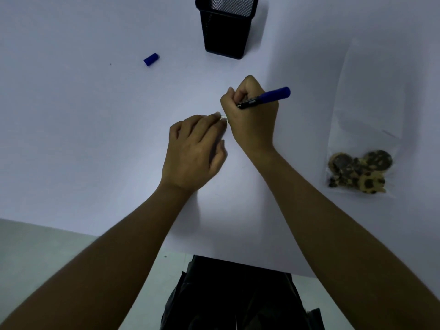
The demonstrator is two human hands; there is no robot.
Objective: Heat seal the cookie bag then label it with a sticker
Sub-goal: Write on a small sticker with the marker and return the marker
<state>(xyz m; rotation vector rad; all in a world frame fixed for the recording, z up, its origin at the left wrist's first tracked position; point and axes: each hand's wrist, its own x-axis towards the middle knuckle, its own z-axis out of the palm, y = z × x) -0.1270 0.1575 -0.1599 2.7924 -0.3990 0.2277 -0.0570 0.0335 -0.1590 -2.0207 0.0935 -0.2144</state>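
My right hand (252, 115) grips a blue marker (266, 97) in a writing hold, its tip pointing down and hidden behind the fingers. My left hand (195, 151) lies on the white table (95, 139) just left of it, fingertips pressing down a small sticker (223, 117) of which only a thin edge shows. A clear cookie bag (364, 129) lies flat at the right, with several dark-spotted cookies (357, 171) at its near end. The marker's blue cap (151, 59) lies apart at the far left.
A black mesh pen holder (226, 27) stands at the far middle of the table. The table's near edge runs across the bottom, with floor and my dark clothing below it.
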